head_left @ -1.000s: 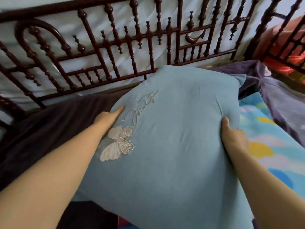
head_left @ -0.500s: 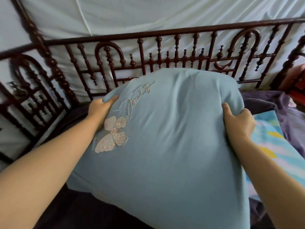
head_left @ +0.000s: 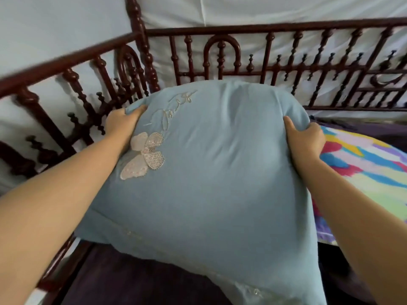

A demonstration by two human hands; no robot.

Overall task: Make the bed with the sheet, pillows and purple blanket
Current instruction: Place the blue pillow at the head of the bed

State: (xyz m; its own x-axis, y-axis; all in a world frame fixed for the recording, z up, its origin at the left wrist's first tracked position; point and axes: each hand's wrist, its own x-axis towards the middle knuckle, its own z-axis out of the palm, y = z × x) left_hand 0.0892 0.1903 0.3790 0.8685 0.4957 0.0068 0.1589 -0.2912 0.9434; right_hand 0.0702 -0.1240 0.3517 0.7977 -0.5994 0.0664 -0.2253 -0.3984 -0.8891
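A light blue pillow (head_left: pixel 215 172) with an embroidered butterfly and script fills the middle of the view, held up over the dark sheet (head_left: pixel 132 280). My left hand (head_left: pixel 123 123) grips its far left corner. My right hand (head_left: pixel 305 139) grips its far right edge, thumb on top. A multicoloured pillow (head_left: pixel 363 170) lies to the right, partly hidden behind the blue one. A strip of purple fabric (head_left: pixel 374 130) shows beyond it.
The dark carved wooden headboard rail (head_left: pixel 264 71) runs across the back, and a side rail (head_left: pixel 66 84) meets it at a corner post (head_left: pixel 141 40) on the left. White cloth (head_left: pixel 264 9) hangs behind the rails.
The pillow has moved left toward the bed's corner and risen slightly. My left hand went from lying flat on it to gripping its corner. The view has swung left.
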